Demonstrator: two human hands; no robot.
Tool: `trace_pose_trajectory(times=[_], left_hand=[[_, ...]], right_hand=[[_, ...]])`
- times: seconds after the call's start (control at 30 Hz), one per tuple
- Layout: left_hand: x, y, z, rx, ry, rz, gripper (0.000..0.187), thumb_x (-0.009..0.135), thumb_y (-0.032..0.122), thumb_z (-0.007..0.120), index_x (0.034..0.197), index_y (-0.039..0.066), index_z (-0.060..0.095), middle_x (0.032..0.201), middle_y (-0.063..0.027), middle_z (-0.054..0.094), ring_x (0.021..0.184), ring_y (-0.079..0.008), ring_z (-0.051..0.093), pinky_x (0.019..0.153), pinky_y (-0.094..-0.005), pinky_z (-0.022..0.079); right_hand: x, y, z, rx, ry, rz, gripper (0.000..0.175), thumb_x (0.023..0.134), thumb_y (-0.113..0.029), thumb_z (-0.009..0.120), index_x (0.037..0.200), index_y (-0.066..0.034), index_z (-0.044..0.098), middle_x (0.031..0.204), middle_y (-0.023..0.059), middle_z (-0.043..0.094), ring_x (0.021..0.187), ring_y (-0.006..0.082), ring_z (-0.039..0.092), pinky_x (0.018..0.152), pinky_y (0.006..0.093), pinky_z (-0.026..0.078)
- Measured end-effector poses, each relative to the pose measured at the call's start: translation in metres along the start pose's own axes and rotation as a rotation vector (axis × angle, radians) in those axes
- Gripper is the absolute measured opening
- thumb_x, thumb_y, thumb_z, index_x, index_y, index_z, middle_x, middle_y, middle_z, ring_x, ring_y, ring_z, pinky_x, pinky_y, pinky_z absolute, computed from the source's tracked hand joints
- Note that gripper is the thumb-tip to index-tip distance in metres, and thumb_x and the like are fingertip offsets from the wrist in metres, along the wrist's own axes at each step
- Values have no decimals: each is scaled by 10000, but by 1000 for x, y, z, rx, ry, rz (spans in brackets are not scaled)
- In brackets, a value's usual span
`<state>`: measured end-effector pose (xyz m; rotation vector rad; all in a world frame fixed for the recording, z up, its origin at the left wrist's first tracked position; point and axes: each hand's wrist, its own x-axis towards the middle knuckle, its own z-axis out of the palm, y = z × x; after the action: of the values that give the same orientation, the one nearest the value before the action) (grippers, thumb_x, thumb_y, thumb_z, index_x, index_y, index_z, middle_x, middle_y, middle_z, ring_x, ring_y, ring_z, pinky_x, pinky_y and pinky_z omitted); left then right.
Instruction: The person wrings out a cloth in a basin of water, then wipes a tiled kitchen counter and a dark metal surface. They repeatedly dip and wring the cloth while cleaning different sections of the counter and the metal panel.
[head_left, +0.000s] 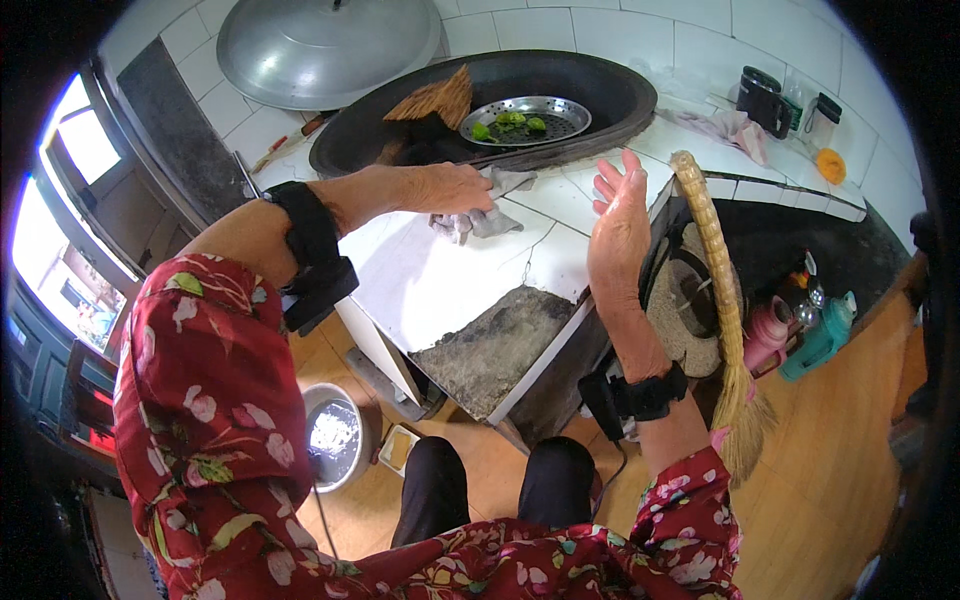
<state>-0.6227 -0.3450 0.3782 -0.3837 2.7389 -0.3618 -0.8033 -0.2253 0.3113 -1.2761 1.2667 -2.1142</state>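
Observation:
My left hand (454, 189) presses a crumpled grey cloth (484, 219) against the white tiled stove top (412, 277), just in front of the big wok. Its fingers curl over the cloth. My right hand (621, 217) is raised at the stove's right edge, fingers apart, holding nothing. Behind the cloth lies the wide black wok (592, 71). Inside it are a perforated metal plate (577, 120) with several green vegetable pieces (511, 118) and a brown bristle brush (439, 97).
A large metal lid (330, 49) leans on the wall. A straw broom (712, 247) stands right of the stove, by a pink thermos (766, 330) and a teal thermos (821, 337). A bucket of water (334, 435) is on the floor. The stove's front corner shows bare concrete (499, 341).

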Motion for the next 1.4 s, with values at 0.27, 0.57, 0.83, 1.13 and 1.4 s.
trace_pose_trajectory(times=[0.27, 0.57, 0.83, 1.13, 1.4], left_hand=[[35, 17, -8, 65, 241, 216, 189, 789, 140, 521, 935, 30, 569, 1103, -158, 477, 1109, -299, 447, 890, -385, 410], [117, 9, -36, -218, 220, 84, 208, 865, 204, 451, 932, 37, 555, 1176, -142, 465, 1064, -302, 465, 881, -368, 414], [91, 7, -31, -558, 183, 72, 342, 896, 309, 421, 963, 5, 563, 1195, -170, 463, 1081, -310, 456, 924, -370, 401], [-65, 37, 3, -637, 95, -32, 586, 905, 530, 357, 1248, 70, 474, 1393, -184, 314, 1301, -308, 281, 1075, -408, 271], [-76, 42, 19, -266, 197, 186, 357, 897, 297, 481, 1138, 39, 535, 1421, -187, 279, 1316, -337, 260, 1080, -368, 260]], right_hand=[[-1, -4, -2, -34, -28, -29, 622, 968, -468, 154, 1342, -1, 325, 1247, 226, 485, 1151, 285, 465, 978, 367, 343], [4, 6, -5, -398, -28, -298, 540, 963, -336, 320, 1303, 83, 304, 1278, 293, 393, 1193, 410, 391, 1007, 435, 295], [0, 6, -7, -387, -33, -355, 553, 950, -340, 345, 1290, 95, 323, 1253, 299, 421, 1147, 417, 426, 975, 439, 317], [1, 5, -4, -419, 34, -165, 585, 955, -435, 277, 1303, 29, 353, 1065, 293, 560, 980, 422, 543, 839, 450, 410], [0, -3, -5, -622, -78, -28, 691, 936, -533, 185, 1307, 21, 366, 583, 171, 555, 662, 366, 582, 692, 471, 422]])
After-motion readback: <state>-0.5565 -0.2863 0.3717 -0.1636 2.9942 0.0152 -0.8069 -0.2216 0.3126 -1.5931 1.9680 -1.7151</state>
